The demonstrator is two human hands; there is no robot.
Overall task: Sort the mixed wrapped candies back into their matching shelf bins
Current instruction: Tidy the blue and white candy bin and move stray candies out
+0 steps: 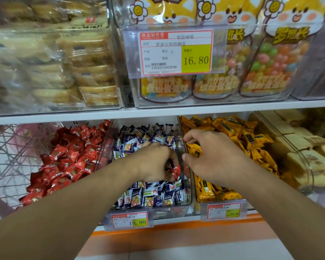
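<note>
Three clear bins sit side by side on the lower shelf. The left bin holds red wrapped candies (pixel 68 162), the middle bin blue-and-white candies (pixel 154 197), the right bin yellow candies (pixel 238 132). My left hand (pixel 154 162) is over the middle bin, fingers curled round a red wrapped candy (pixel 175 170) and perhaps more underneath. My right hand (pixel 212 156) reaches over the divider into the yellow bin and grips a yellow candy (pixel 194 150) between thumb and fingers.
Price tags (pixel 129 221) hang on the bin fronts. The upper shelf (pixel 158 109) carries bagged biscuits (pixel 64 62) and pouches of coloured balls (pixel 261 59). A wire basket (pixel 11 156) stands at the left, a bin of pale cakes (pixel 308 147) at the right.
</note>
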